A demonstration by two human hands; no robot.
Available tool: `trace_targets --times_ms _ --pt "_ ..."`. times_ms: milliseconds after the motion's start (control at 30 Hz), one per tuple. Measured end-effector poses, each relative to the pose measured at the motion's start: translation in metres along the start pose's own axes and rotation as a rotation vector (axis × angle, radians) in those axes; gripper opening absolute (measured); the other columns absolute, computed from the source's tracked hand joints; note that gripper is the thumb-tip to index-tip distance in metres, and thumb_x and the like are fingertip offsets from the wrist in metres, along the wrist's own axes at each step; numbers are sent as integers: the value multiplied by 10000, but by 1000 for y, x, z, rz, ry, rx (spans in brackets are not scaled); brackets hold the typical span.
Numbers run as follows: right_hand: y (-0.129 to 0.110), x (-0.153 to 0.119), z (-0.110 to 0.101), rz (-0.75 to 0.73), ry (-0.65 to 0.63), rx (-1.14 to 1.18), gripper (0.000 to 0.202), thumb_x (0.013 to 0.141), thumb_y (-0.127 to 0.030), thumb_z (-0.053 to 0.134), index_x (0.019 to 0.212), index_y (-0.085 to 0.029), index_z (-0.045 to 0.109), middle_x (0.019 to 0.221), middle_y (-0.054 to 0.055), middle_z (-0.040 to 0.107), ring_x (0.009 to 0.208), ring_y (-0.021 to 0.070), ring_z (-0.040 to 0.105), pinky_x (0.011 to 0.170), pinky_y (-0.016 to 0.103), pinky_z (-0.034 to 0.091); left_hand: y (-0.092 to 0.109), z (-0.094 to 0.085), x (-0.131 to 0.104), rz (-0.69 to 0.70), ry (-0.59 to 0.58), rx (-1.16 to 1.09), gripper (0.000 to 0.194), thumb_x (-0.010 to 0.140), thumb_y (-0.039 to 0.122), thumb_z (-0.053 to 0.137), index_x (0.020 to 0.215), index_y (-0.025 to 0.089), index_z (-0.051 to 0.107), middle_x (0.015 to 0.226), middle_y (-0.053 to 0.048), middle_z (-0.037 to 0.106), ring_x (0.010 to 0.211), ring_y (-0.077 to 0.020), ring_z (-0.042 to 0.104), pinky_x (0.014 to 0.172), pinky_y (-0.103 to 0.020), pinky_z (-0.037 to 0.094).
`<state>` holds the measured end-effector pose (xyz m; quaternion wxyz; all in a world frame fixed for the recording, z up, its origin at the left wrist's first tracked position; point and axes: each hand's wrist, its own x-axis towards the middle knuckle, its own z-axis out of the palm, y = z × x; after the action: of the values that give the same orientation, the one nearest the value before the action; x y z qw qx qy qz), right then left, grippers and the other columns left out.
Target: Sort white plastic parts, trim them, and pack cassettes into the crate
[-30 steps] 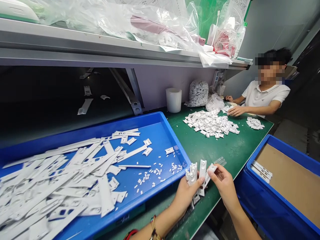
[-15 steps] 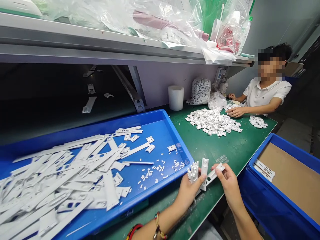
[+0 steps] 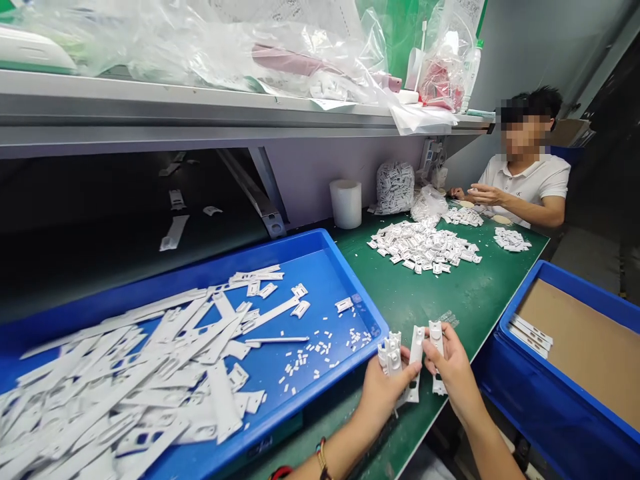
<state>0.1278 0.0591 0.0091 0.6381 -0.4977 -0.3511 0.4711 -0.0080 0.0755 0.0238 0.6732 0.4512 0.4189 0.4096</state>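
In my head view, a long, flat white plastic strip [image 3: 436, 331] stands nearly upright, pinched in my right hand [image 3: 454, 370]. It is just right of another upright white strip [image 3: 417, 339]. My left hand [image 3: 376, 389] curls round that one and a white plastic bunch [image 3: 391, 351]. Both hands lean inward by the green desk's [image 3: 425, 300] front edge.

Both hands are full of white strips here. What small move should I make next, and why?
I'd probably bring the right hand's single strip against the lone strip in the left hand. Both stand nearly upright, close but apart, while the left hand's other strips are already bunched together.
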Motion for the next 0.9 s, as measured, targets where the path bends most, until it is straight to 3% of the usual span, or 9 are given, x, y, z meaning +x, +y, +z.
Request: trace_targets --times_ms 267,400,500,600,667,733,800,900 --pt "4 -4 2 92 74 213 401 719 -469 804 936 -210 588 859 11 655 461 30 332 405 175 248 -13 5 -3 93 -16 64 343 591 368 822 796 144 660 627 3 571 551 -135 483 581 -262 431" --pt "2 -9 6 84 92 236 445 689 -489 820 954 -213 593 809 20 667 467 52 363 406 180 258 -19 2 -4 59 -6 123 435 600 510 811 789 142 676 581 11 524 523 -137 454 542 -265 407" --pt "-19 -17 -12 10 175 209 482 668 -531 817 939 -202 593 776 36 672 483 74 403 392 184 264 -17 -5 -2 77 48 168 516 617 610 795 832 155 683 642 -4 550 578 -152 486 570 -263 412" --pt "-58 -19 -70 -116 331 28 473 683 -548 795 934 -205 588 795 51 699 475 86 426 392 201 296 -15 -11 3 73 69 214 578 593 675 790 827 158 682 674 -12 559 587 -153 473 589 -268 408" --pt "-87 -5 -128 -217 433 -222 458 681 -548 786 915 -214 577 827 62 719 492 112 484 418 224 335 -15 -14 6 49 75 226 612 575 712 781 803 155 672 655 -3 530 568 -145 442 567 -267 379" --pt "-108 27 -194 -271 484 -551 436 722 -552 733 955 -222 568 907 87 731 644 183 609 486 244 385 -16 -16 8 13 75 209 645 560 742 773 785 150 650 621 13 481 552 -134 403 544 -259 336" --pt "-113 70 -251 -247 474 -982 364 782 -543 630 948 -228 555 951 88 735 743 205 647 583 265 432 -18 -17 9 -21 67 175 671 549 755 774 792 145 635 594 30 436 541 -121 371 533 -251 300" --pt "-89 126 -306 -164 413 -1143 250 705 -440 659 730 -221 542 713 67 711 654 221 633 590 284 411 -19 -18 10 -52 49 136 671 537 754 783 791 151 636 583 29 435 534 -125 388 516 -252 301"
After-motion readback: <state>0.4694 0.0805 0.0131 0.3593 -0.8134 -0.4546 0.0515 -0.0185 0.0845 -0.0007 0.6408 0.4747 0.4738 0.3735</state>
